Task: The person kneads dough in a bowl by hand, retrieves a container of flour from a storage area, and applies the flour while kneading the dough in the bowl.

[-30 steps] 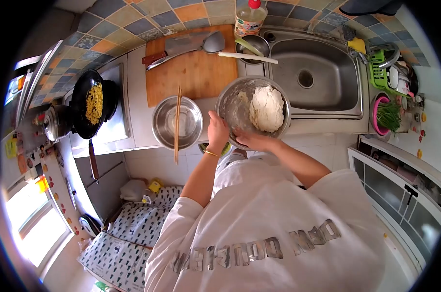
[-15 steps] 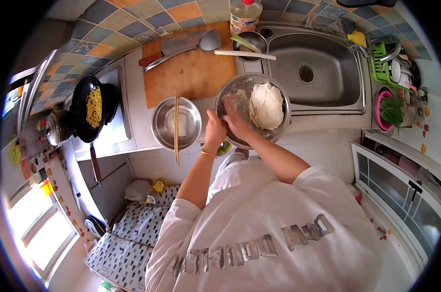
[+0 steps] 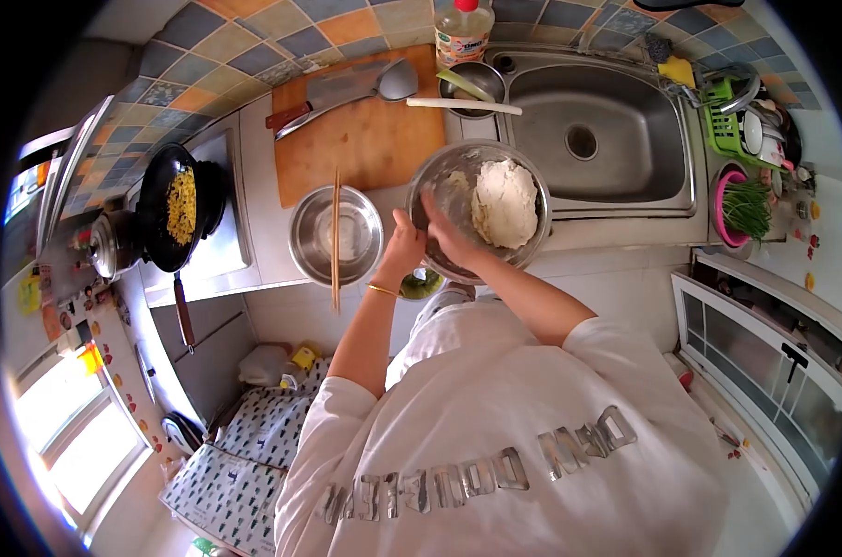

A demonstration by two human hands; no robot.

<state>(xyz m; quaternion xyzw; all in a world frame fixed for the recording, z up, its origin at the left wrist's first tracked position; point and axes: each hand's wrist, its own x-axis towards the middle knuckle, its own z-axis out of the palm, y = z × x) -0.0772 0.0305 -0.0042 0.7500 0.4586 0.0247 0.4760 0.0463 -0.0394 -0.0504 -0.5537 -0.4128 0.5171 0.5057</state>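
Observation:
A metal mixing bowl (image 3: 530, 247) sits at the counter's front edge, with a pale lump of dough (image 3: 506, 204) in its right side. My left hand (image 3: 404, 245), a gold bangle at its wrist, is closed on the bowl's left rim, thumb up. Inside the bowl, my right hand (image 3: 446, 230) lies along the left wall with fingers stretched out, slightly blurred, apart from the dough. Scraps of dough cling to the wall near it. Left of my hands stands a second metal bowl (image 3: 370, 252), with chopsticks (image 3: 336, 241) laid across its top.
A cutting board (image 3: 365, 148) holds a cleaver (image 3: 342, 85) and a spatula (image 3: 398, 81). Behind the dough stands a small bowl (image 3: 481, 109) near a bottle (image 3: 463, 37). To the right is the sink (image 3: 625, 181); to the left, a wok (image 3: 155, 204) with yellow food.
My right hand has shifted slightly along the bowl's left wall. More of a green-filled container below my hands shows. The whole view has moved a little; my left hand stays on the rim.

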